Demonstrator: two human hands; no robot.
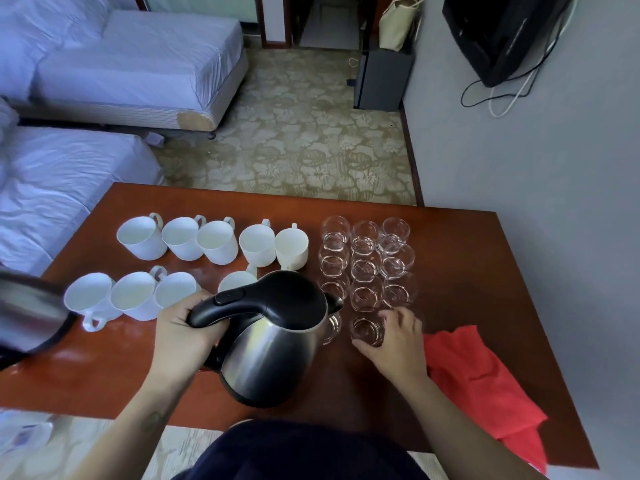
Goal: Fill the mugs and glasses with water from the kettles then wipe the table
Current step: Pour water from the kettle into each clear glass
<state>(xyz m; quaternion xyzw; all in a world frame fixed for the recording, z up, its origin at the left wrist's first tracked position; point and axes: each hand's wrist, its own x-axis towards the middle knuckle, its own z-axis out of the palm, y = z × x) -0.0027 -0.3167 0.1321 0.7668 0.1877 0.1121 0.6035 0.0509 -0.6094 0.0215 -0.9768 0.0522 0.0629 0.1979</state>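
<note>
My left hand grips the black handle of a steel kettle, held above the brown table with its spout tipped right toward a glass partly hidden behind it. My right hand holds a small clear glass at the near end of the glass rows. Several clear glasses stand in three columns on the right. Several white mugs stand in two rows on the left. A second kettle, blurred, sits at the left edge.
A red cloth lies on the table's right side, close to my right hand. Two beds with white sheets stand to the left beyond the table. A grey wall runs along the right.
</note>
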